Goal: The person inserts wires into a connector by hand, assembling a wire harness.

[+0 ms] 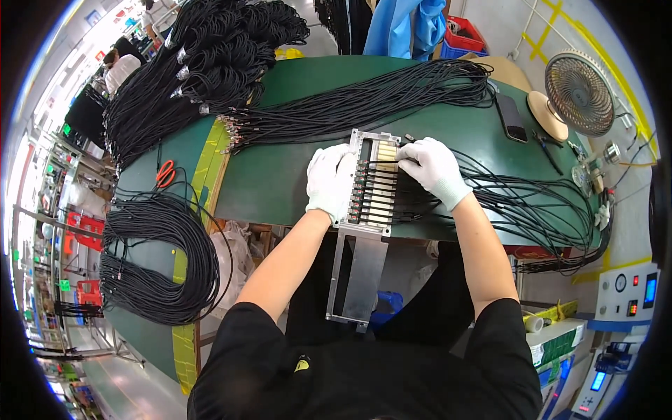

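Both hands (gloved) flat on fixture (369,203).

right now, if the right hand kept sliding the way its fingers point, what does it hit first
The right hand points left across the metal fixture. It would probably first meet the cable ends clamped in the fixture, then the left hand resting on the far edge; depth is unclear.

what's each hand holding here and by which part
The left hand lies flat on the metal jig's left edge. The right hand pinches a thin black cable near its end, over the jig's slots.
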`<state>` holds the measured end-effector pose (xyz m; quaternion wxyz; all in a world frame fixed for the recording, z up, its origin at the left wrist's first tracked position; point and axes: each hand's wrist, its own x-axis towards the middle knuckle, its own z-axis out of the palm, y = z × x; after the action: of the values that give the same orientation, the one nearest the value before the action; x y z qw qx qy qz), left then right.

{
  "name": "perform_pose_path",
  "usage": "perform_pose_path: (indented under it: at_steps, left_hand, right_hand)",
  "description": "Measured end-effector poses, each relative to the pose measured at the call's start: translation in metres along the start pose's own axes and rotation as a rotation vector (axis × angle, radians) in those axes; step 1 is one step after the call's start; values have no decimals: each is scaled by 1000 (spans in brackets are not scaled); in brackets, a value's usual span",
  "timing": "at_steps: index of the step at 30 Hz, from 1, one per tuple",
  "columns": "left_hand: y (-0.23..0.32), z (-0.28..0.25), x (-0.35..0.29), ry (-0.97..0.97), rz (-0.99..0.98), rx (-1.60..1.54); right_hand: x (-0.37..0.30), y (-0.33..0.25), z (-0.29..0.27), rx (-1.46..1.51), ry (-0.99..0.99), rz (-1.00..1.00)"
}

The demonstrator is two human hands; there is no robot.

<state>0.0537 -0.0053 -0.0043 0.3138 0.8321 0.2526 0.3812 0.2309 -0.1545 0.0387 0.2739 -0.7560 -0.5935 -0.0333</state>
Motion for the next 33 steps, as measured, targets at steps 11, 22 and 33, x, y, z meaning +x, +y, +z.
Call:
perform_pose_path:
  at_steps: [11,22,33]
  left_hand:
    - [6,2,1,-352,309,363]
    - [3,11,9,-341,307,346]
    - [-3,10,8,-310,274,203]
  right_hand:
    - [-5,-4,8,12,-36,24]
    - [4,22,9,-248,11,202]
    - [4,19,7,-185,182,75]
